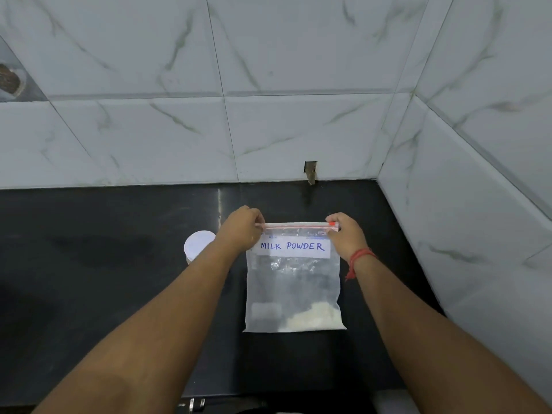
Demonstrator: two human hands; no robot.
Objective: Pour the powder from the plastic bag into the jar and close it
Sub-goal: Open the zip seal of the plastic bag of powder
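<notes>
A white label [294,248] across the upper part of a clear plastic bag [294,288] reads "MILK POWDER" in blue handwritten capitals, the words running on a single line just below the bag's red zip strip [298,225]. It is the only legible writing in the head view; no brand, number or other sign can be read on anything else.

Your left hand [242,227] and right hand [346,234] are pinching the two ends of the red zip strip on the plastic bag [294,282], which is hanging upright over the black counter [89,279]. Pale powder [310,319] is sitting in its lower right corner under a "MILK POWDER" label [294,247]. A white-lidded jar [198,245] is standing just behind your left wrist.
</notes>
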